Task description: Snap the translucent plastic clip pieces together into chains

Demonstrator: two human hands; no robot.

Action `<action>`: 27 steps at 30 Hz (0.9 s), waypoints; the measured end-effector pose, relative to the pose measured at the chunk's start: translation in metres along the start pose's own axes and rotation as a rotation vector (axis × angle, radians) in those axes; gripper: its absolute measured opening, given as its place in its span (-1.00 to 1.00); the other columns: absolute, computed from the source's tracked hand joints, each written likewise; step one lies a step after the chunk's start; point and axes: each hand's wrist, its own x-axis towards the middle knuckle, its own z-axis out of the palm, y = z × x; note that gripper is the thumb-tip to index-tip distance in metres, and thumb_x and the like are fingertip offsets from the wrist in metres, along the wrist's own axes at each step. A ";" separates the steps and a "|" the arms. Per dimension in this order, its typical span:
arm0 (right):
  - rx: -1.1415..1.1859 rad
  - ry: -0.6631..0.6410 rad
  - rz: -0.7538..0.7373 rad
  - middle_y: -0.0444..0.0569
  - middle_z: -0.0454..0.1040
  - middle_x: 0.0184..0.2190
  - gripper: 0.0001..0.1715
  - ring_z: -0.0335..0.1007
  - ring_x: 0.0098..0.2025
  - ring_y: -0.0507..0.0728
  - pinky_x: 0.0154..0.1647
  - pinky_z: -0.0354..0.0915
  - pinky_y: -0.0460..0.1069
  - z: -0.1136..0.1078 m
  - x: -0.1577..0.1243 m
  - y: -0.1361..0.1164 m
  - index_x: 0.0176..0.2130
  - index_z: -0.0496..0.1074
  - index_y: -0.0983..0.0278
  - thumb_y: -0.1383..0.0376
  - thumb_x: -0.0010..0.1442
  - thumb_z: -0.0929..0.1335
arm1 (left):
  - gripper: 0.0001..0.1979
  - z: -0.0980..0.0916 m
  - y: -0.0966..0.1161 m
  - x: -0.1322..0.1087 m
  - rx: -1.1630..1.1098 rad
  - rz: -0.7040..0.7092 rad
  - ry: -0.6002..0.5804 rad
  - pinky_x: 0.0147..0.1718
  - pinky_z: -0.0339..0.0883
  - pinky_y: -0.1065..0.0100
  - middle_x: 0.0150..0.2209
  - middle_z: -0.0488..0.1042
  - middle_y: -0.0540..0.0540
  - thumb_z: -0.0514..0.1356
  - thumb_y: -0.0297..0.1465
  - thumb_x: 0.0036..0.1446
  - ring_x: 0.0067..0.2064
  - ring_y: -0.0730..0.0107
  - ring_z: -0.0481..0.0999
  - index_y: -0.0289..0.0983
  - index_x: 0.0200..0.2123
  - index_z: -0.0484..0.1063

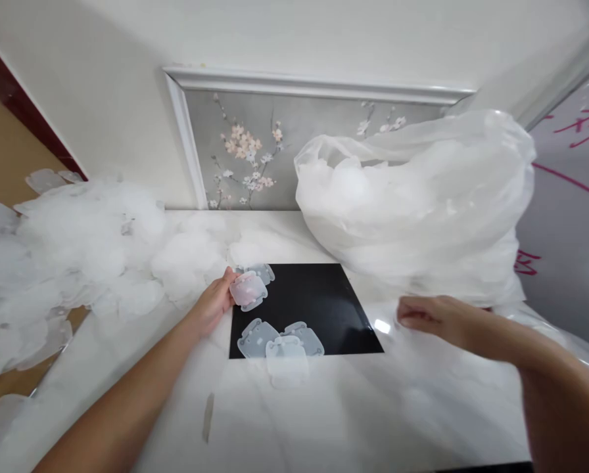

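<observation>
At the left edge of a black sheet [319, 299] on the white table [176, 414], the left hand [219, 301] grips a clear piece [248, 292] that partly covers another, while the right hand [423, 315], fingers curled in, is above the table just beyond the sheet's right side. Three more pieces [259, 338] overlap at the sheet's near edge, the middle one jutting past it. A big pile [92, 243] of such pieces spreads at left, a bulging plastic bag [423, 217] stands at right, and behind them is a framed flower panel [294, 125].
</observation>
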 end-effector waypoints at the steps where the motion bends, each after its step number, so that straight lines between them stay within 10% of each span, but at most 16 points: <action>1: -0.100 0.106 0.063 -0.01 0.49 -0.49 -0.73 0.41 -0.44 0.21 -0.40 0.28 0.07 0.004 -0.008 0.009 -0.49 0.38 0.17 0.09 0.15 0.29 | -0.46 -0.001 0.000 0.000 -0.008 -0.001 -0.017 -0.17 0.41 0.30 -0.20 0.61 -0.23 0.11 0.01 0.20 -0.11 0.19 0.55 -0.38 -0.16 0.55; 4: -0.230 0.365 0.083 0.07 0.54 -0.38 -0.78 0.47 -0.34 0.29 -0.34 0.30 0.12 0.017 -0.009 0.008 -0.38 0.42 0.17 0.10 0.14 0.30 | -0.43 -0.004 -0.002 0.001 -0.020 -0.001 -0.062 -0.12 0.40 0.29 -0.17 0.61 -0.24 0.07 0.03 0.21 -0.07 0.18 0.54 -0.37 -0.15 0.55; 12: 0.140 0.332 -0.211 0.04 0.50 -0.22 -0.83 0.46 -0.25 0.16 -0.17 0.33 0.05 0.063 0.117 -0.114 -0.19 0.42 0.24 0.23 0.23 0.32 | -0.33 -0.005 -0.003 0.003 0.005 -0.015 -0.082 -0.06 0.38 0.25 -0.14 0.60 -0.26 -0.03 0.12 0.20 -0.03 0.15 0.53 -0.35 -0.16 0.55; 19: 0.361 0.497 -0.166 -0.02 0.35 -0.35 -0.76 0.36 -0.19 0.22 -0.03 0.28 0.15 0.107 0.194 -0.143 -0.45 0.35 0.25 0.28 -0.06 0.49 | -0.53 0.000 0.003 -0.005 0.094 0.061 -0.057 -0.25 0.36 0.33 -0.31 0.57 -0.13 0.34 -0.02 -0.05 -0.23 0.25 0.51 -0.32 -0.28 0.55; 27: 1.426 -0.040 -0.161 -0.14 0.52 -0.34 -0.50 0.52 -0.24 0.11 -0.06 0.40 0.07 0.103 0.144 -0.126 -0.26 0.32 0.22 0.27 -0.18 0.55 | -0.71 0.005 0.010 -0.010 0.147 0.011 0.049 -0.38 0.30 0.38 -0.38 0.53 -0.04 0.38 -0.35 -0.12 -0.35 0.32 0.54 -0.27 -0.26 0.50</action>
